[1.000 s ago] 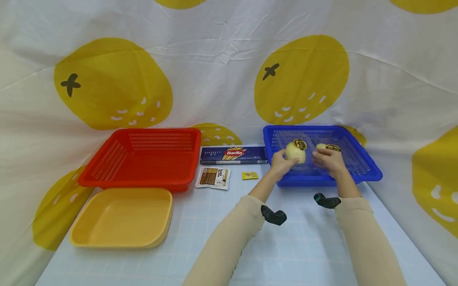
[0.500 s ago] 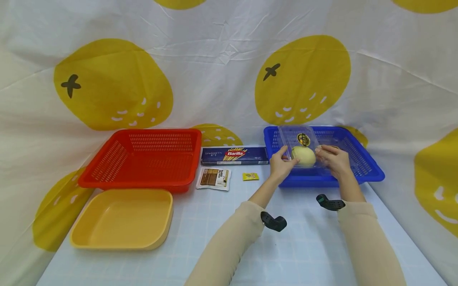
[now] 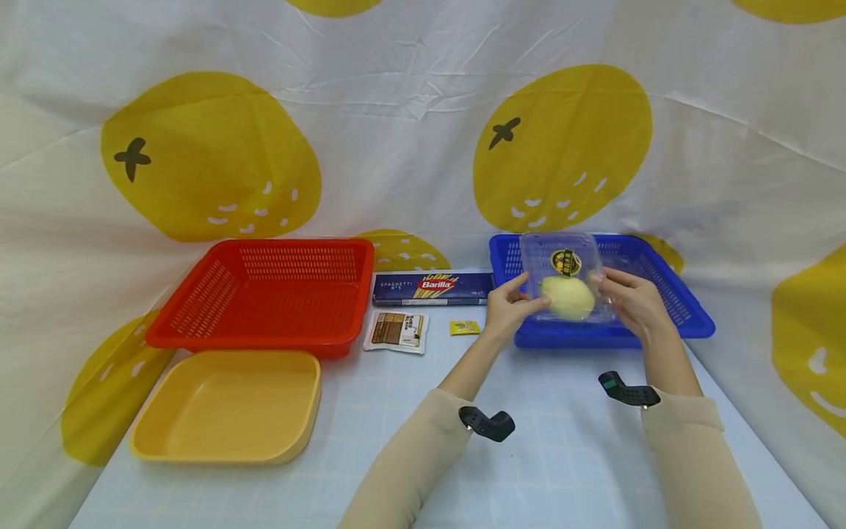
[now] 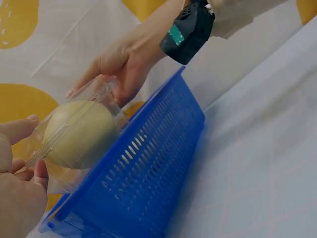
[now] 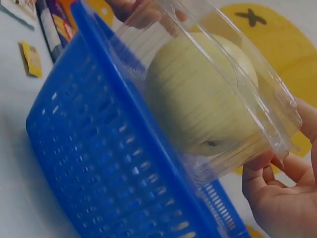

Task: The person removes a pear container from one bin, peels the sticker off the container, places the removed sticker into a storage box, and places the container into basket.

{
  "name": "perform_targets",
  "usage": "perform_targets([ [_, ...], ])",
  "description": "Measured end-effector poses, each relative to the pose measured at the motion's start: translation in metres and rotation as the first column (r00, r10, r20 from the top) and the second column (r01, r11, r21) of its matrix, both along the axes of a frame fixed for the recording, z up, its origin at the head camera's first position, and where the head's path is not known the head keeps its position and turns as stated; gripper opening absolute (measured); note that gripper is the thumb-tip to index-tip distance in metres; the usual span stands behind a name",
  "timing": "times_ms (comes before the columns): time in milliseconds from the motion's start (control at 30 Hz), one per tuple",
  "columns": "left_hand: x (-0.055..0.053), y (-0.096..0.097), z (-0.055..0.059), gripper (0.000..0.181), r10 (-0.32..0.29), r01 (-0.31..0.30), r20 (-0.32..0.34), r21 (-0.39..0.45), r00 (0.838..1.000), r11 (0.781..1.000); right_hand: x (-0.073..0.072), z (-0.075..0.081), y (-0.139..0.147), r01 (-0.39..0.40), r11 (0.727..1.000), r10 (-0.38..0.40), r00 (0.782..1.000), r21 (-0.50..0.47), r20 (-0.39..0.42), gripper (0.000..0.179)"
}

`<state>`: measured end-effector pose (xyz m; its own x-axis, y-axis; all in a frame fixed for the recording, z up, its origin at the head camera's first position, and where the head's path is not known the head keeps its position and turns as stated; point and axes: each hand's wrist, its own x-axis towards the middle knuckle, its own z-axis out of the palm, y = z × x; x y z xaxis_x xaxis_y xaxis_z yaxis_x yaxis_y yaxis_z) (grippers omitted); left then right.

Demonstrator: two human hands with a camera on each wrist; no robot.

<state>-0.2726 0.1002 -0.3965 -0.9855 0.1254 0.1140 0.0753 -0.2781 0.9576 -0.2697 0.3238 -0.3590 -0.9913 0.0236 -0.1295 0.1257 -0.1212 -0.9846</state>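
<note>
Both hands hold a clear plastic clamshell box (image 3: 538,253) between them, over the front rim of the blue basket (image 3: 575,339). Inside it lies a round, pale yellow fruit (image 3: 568,298), and a black and yellow label (image 3: 566,262) shows above the fruit. My left hand (image 3: 507,312) pinches the box's left side, thumb toward the front. On the other side my right hand (image 3: 637,300) grips the right edge; in the right wrist view its fingers (image 5: 260,171) curl at the box corner. The box is tilted, its face toward the head camera.
Left of the blue basket lie a dark blue spaghetti box (image 3: 432,289), a brown and white packet (image 3: 396,331) and a small yellow sachet (image 3: 465,328). A red basket (image 3: 264,342) and a yellow tub (image 3: 225,448) stand farther left. Patterned cloth (image 3: 416,147) hangs behind.
The clamshell box has come up from the blue basket, moving right and toward me, and its face now tilts at the camera. The right hand has shifted right with it.
</note>
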Motion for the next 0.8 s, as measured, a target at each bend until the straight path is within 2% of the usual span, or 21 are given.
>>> perform_targets([
  [100,0.004,-0.01,0.002,0.059,-0.04,0.04,-0.003,0.052,0.999,0.998,0.005,0.004,-0.007,-0.012,0.998,0.012,1.0,-0.068,-0.006,0.083],
  [300,0.011,-0.028,0.009,0.057,-0.102,0.1,0.007,0.134,0.995,0.986,0.017,0.008,-0.021,-0.023,0.998,0.022,0.999,-0.053,-0.033,0.083],
  [567,0.024,-0.039,0.007,0.056,-0.101,0.095,0.027,0.175,0.994,0.98,0.029,0.003,-0.032,-0.045,0.996,0.04,0.997,-0.073,-0.066,0.084],
  [800,0.036,-0.05,0.004,0.058,-0.14,0.133,0.014,0.226,0.99,0.965,0.041,-0.004,-0.04,-0.094,0.993,0.083,0.987,-0.072,-0.135,0.077],
])
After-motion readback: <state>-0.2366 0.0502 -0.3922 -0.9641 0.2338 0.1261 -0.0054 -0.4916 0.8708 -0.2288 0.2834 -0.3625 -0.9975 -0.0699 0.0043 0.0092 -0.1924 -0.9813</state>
